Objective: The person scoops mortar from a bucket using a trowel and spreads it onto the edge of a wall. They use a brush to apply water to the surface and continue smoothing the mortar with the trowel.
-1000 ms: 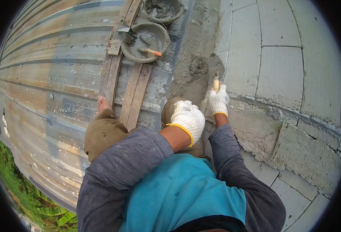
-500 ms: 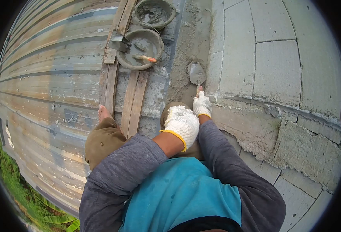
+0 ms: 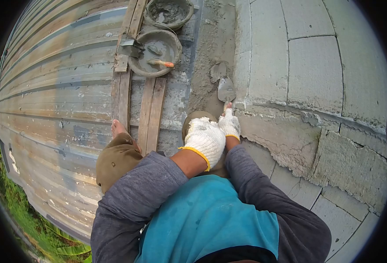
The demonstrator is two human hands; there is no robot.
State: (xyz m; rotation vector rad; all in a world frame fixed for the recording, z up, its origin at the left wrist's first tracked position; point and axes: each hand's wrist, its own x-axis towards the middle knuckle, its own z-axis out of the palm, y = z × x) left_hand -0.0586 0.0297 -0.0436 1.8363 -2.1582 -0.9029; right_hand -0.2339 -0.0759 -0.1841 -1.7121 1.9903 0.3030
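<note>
My right hand (image 3: 230, 122), in a white knit glove with a yellow cuff, is closed round the handle of a trowel (image 3: 226, 90). The metal blade lies over the wet mortar strip (image 3: 206, 87) beside the block wall, just below a smooth round patch. My left hand (image 3: 205, 136), gloved the same way, rests over my knee close to the right hand; its fingers are bent down out of sight, so what they hold, if anything, is hidden.
Ahead on the left, a mortar bucket (image 3: 176, 41) holds an orange-handled tool (image 3: 162, 63), with a second bucket (image 3: 187, 17) behind. Wooden planks (image 3: 152, 114) lie on the corrugated metal sheet (image 3: 48, 101). Grey blocks (image 3: 314, 70) form the wall at right.
The trowel and my right hand have moved left from the wall's edge onto the mortar, then slightly back toward me. A smooth patch now shows in the mortar. The view has shifted a little.
</note>
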